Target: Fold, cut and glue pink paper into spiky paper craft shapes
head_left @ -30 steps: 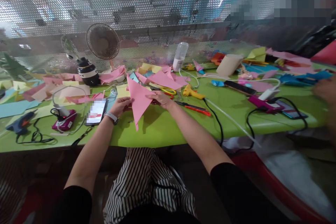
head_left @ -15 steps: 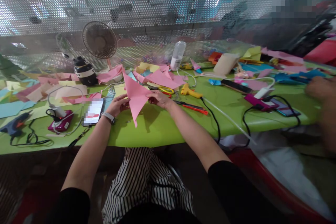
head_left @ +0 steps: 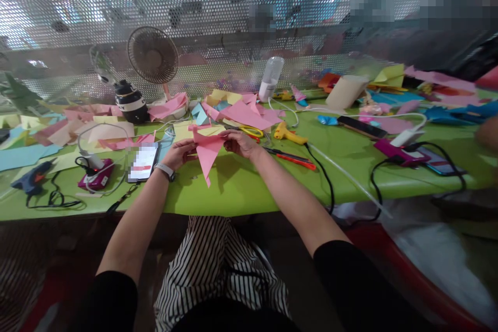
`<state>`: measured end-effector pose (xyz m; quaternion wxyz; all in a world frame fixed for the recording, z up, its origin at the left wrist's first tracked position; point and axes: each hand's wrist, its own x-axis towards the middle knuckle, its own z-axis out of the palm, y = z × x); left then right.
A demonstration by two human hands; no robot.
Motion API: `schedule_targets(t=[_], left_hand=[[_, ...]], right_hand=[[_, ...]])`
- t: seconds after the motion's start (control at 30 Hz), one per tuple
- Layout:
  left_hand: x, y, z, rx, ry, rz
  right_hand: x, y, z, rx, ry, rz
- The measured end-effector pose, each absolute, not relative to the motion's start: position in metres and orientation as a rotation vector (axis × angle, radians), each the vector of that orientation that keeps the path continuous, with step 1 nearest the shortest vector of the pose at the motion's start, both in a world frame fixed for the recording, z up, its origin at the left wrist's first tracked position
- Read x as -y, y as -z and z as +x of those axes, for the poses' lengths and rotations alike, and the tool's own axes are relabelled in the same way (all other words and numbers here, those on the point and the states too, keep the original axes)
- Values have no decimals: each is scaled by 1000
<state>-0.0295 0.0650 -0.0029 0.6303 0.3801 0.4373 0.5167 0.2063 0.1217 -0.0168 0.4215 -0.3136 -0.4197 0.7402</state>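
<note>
One pink folded paper (head_left: pixel 209 151) is held up over the front of the green table (head_left: pixel 249 194), its sharp tip pointing down toward the wearer and a little right of upright; the long axis runs from the folded upper edge to that tip. It looks matte and plain, a narrow triangle below, with smaller folds standing at the top. The left hand (head_left: pixel 180 152) pinches its left side and the right hand (head_left: pixel 240 143) pinches its right corner, fingers closed on the paper. Around them lie two glue guns, one blue (head_left: pixel 34 177) and one yellow (head_left: pixel 288 134), two purple power strips (head_left: pixel 96 174), and one fan (head_left: pixel 153 55) behind.
</note>
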Motion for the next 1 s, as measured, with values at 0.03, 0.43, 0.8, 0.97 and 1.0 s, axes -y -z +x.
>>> schedule_targets(t=[0.03,0.43,0.8,0.97,1.0], left_hand=[[-65,3,-29,-999,-1177,882],[-64,5,-25,-1076,-1169,991],[-63,5,-24,-1091,-1200,980],[-61,1,-26,-1069,-1166,911],[-61,0,-26,-1068,-1165,904]], right_hand=[[-122,18,206,1052,-1851,-782],[-123,22,208,1109,-1821,-773],[-121,22,208,1189,-1781,-800],[-121,21,208,1182,-1775,-818],[-121,21,208,1180,-1771,-817]])
